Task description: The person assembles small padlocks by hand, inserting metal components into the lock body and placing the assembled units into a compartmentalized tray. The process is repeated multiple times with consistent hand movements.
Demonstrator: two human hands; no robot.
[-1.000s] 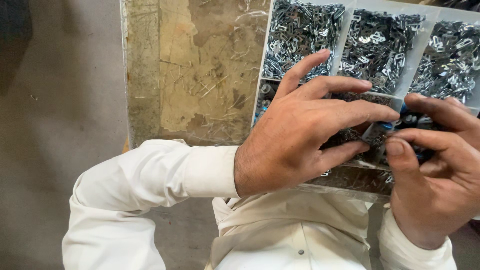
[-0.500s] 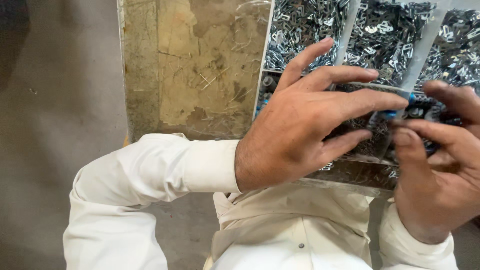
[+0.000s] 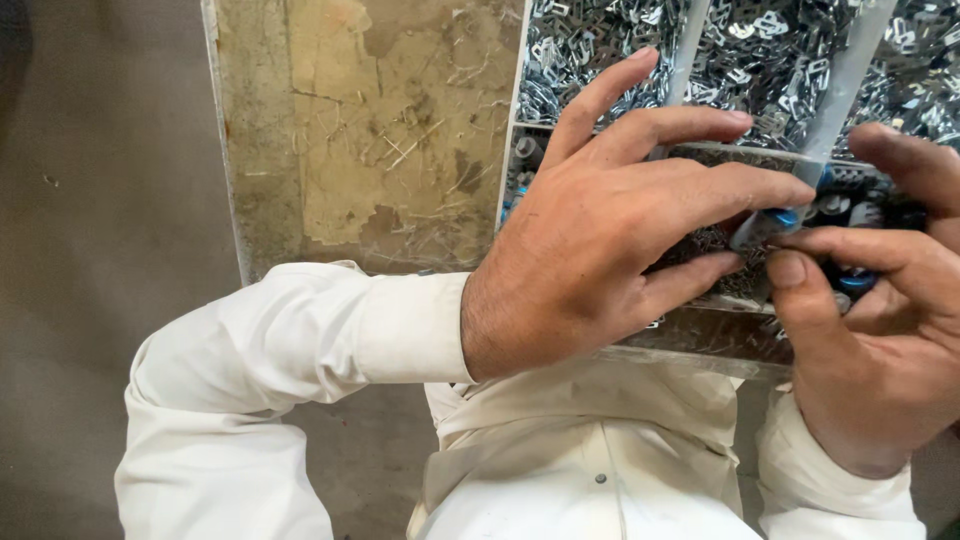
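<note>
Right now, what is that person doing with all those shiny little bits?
A person in a white shirt is working over a divided tray full of small shiny metal clips. The left hand and the right hand meet over a nearer compartment, and their fingertips pinch a small part with a blue end between them. Beside the tray lies a worn, scratched board. What exactly the small part is, I cannot tell.

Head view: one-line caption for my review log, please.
Both hands, left hand and right hand, pinch a small blue-and-metal part over a divided tray of metal clips.
</note>
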